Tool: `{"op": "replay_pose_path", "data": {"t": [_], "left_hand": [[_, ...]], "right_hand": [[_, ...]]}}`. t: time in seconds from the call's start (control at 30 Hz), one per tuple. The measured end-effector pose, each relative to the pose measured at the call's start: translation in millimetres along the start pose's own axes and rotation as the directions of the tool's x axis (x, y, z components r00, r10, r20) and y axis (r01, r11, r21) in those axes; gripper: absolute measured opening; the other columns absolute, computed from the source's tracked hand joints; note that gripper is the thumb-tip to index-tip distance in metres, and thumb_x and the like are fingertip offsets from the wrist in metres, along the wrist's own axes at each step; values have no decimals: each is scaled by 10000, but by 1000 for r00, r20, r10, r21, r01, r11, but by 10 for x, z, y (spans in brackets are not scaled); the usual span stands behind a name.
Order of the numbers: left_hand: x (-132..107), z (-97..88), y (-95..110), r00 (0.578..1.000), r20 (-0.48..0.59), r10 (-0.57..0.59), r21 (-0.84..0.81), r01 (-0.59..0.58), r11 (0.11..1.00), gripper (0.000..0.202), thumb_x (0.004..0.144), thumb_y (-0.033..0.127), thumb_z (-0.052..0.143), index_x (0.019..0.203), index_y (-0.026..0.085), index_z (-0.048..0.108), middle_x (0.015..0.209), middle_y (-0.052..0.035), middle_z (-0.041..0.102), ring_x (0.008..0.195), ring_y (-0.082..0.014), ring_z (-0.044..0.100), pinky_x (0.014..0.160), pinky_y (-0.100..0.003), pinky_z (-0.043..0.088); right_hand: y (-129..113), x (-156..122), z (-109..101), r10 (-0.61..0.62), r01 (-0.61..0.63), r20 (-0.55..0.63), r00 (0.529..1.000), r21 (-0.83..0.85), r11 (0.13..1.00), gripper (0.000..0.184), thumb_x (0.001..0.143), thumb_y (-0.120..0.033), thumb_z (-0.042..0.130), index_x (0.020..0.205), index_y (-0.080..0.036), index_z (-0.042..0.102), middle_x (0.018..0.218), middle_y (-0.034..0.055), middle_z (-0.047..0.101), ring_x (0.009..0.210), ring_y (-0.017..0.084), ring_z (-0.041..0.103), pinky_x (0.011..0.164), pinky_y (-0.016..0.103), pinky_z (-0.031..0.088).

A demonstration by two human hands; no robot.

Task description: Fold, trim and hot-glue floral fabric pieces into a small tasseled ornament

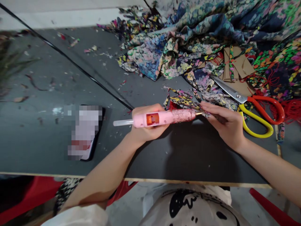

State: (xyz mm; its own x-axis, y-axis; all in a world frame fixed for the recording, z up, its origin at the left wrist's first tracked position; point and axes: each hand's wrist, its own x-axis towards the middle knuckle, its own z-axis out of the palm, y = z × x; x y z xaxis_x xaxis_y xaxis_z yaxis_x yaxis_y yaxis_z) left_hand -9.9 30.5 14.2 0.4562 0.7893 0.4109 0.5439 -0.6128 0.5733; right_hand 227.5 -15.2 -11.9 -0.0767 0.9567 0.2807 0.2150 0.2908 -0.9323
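My left hand is wrapped round a pink hot glue gun, which lies level with its metal nozzle pointing right. A clear glue stick pokes out of its back end. The nozzle tip meets a narrow strip of flowered fabric held in the fingers of my right hand. Something red shows behind the gun's barrel, mostly hidden. Close to the right of that hand lie scissors with one red and one yellow handle, blades towards the upper left.
Heaped flowered fabric fills the back right of the grey table. Brown cardboard pieces and red thread lie near the scissors. A phone rests at left. A black cord runs diagonally to the gun; scraps are scattered about.
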Motion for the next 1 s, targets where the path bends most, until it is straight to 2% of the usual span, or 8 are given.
{"op": "replay_pose_path", "data": {"t": [0.13,0.33,0.57,0.83,1.0], "left_hand": [[-13,0,-25,1000,-8,28,0,-28,1000,172,730,260,612,601,193,521,480,27,560,402,-88,493,393,-200,363],[-36,1,-40,1000,8,15,5,-15,1000,168,749,295,627,635,188,566,524,7,610,436,-102,541,408,-204,391],[-50,-3,-42,1000,13,-29,5,29,1000,193,756,301,613,619,190,534,515,18,573,439,-103,514,421,-216,368],[-37,-8,-42,1000,-5,7,33,-7,999,208,755,281,626,610,179,519,497,38,538,425,-81,490,416,-193,361],[-16,-19,-52,1000,-12,-26,0,26,1000,254,738,266,639,560,170,485,468,49,494,405,-65,457,402,-186,328]], "right_hand": [[16,-7,0,-15,15,-6,1000,26,1000,350,819,-49,572,1060,-268,702,1132,17,700,1118,169,628,1005,344,508],[-5,6,-5,-22,22,-5,1000,7,1000,351,817,-35,568,1049,-262,701,1126,14,702,1118,162,627,1001,334,512],[4,5,-10,-12,12,-6,1000,-1,1000,369,809,-24,569,1054,-269,697,1129,5,701,1120,160,626,1003,338,513],[-10,12,-13,-29,28,-22,999,-32,999,366,795,-6,582,1040,-251,699,1106,21,710,1100,148,637,987,312,522],[-20,12,-19,-27,26,-26,999,-28,999,374,795,-5,582,1039,-265,696,1100,9,712,1097,152,639,987,321,525]]}}
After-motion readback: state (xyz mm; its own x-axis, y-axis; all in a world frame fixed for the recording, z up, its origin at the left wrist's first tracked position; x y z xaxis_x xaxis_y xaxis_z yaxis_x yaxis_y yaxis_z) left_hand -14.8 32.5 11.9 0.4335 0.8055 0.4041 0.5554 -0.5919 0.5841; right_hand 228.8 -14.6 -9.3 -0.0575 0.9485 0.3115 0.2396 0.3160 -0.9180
